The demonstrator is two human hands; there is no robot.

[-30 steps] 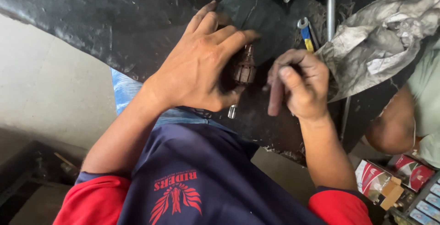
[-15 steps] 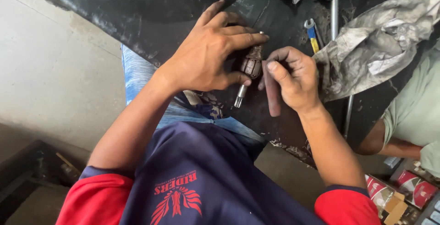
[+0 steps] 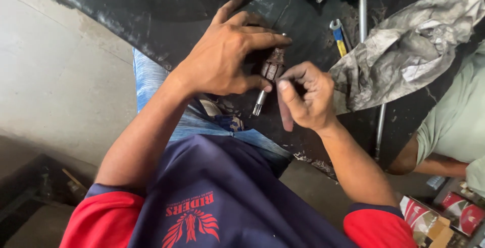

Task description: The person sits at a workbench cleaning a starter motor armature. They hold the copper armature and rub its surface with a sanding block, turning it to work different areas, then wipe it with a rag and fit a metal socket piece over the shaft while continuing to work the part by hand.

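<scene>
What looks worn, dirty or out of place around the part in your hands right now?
The small metal part under the left hand looks rusty and grimy. A crumpled, stained grey cloth lies heaped beside the right hand, over a long metal rod. The black surface is scuffed and dusty. Nothing looks spilled.

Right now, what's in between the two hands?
In the head view, a small rusty metal part with a shiny pin sits between the left hand and right hand.
</scene>
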